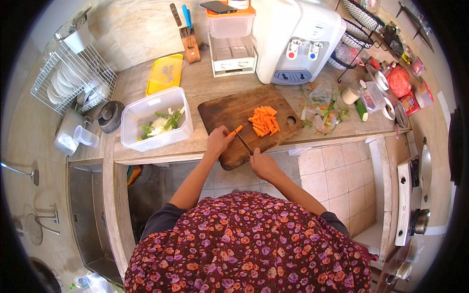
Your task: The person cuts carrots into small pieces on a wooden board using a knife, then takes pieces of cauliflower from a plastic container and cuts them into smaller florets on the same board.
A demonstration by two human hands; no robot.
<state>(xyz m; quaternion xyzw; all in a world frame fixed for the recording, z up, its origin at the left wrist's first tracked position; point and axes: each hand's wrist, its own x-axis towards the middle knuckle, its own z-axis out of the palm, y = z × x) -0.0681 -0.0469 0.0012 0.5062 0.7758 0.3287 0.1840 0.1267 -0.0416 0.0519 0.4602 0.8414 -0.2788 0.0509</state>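
My right hand (264,165) grips the handle of a kitchen knife (243,140), its blade slanting up and left over the wooden cutting board (238,106). Under the fingers of my left hand (220,141) is a carrot piece (236,130), held on the board with the blade close against it. To the right of the blade lies a pile of orange carrot sticks (265,121). The board's near edge juts out over the counter edge. Left of the board, a translucent plastic container (157,143) holds cut green and white vegetables (163,124).
Vegetable scraps (324,113) lie right of the board, near a cucumber or zucchini piece (361,111) and a jar (351,96). Behind stand a water dispenser (278,44), a knife block (190,47) and a yellow lid (154,78). A dish rack (51,82) and sink (88,216) are left.
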